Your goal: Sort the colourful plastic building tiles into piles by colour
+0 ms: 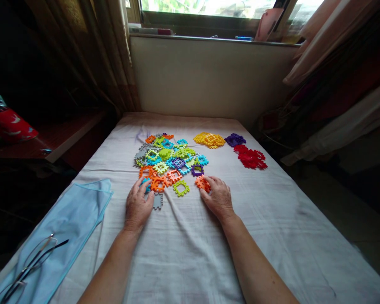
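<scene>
Interlocking plastic tiles with notched edges lie in a mixed-colour pile on the sheet. My left hand [139, 203] rests at the pile's near left edge, fingers spread over a blue tile [146, 184] and beside an orange tile [158, 184]. A grey tile [158, 201] sits by its thumb, partly covered. At the pile's near right, my right hand [218, 195] has thumb and fingers on an orange-red tile [202, 183], hiding its right side. Between the hands lies a lime-green open-frame tile [181, 188], with a purple tile [197, 170] just behind it.
Sorted heaps of yellow tiles [209, 139], purple tiles [235, 139] and red tiles [251, 157] lie at the back right. On the left, glasses [31, 266] rest on a light-blue cloth [79, 211]. A wall with a window ledge [209, 38] stands beyond the bed sheet.
</scene>
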Demonstrator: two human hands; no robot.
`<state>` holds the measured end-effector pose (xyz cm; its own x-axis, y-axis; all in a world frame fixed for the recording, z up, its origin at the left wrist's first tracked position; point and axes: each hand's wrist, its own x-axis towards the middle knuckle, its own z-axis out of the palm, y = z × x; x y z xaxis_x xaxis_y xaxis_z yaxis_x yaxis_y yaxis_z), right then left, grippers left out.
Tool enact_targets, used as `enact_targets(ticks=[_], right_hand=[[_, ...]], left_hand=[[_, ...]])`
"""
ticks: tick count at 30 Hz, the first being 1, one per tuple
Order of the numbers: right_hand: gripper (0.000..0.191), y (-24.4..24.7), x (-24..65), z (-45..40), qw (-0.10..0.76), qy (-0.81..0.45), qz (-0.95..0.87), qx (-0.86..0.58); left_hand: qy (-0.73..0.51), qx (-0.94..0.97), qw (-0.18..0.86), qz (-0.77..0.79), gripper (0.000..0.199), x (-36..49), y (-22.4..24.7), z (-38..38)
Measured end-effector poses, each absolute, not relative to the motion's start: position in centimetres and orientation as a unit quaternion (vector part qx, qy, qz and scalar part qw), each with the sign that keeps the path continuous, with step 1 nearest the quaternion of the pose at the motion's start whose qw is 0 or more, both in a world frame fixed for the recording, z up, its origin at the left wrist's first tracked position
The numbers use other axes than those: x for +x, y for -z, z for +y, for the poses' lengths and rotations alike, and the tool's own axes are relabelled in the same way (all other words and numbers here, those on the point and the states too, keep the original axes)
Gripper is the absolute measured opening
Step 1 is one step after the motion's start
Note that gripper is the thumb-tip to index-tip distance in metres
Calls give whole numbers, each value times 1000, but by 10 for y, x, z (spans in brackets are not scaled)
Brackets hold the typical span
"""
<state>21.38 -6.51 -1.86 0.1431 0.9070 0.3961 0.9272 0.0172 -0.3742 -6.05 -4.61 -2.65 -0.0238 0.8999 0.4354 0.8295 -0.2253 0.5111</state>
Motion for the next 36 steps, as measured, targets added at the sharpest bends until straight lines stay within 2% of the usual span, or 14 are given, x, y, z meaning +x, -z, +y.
enact_targets(ticks=[6, 14, 20, 29, 36], right_hand=[[27, 19, 231, -63, 278, 17, -637, -719], [35, 26, 260, -62, 280, 51, -552, -784], [31, 26, 228, -63, 346, 73, -628, -693], [24, 25, 185, -70, 359, 55, -730, -580], [23, 23, 183, -70, 382, 47, -743, -547]], left_hand=[[-370, 687, 51, 623, 35, -62, 27, -45], [-368, 683, 60, 628, 35, -61, 26, -47], [-331, 696, 45, 636, 35, -58, 25, -48], [-248, 740, -9, 625, 28, -46, 18, -61], [-281, 763, -18, 583, 18, -45, 17, -60]])
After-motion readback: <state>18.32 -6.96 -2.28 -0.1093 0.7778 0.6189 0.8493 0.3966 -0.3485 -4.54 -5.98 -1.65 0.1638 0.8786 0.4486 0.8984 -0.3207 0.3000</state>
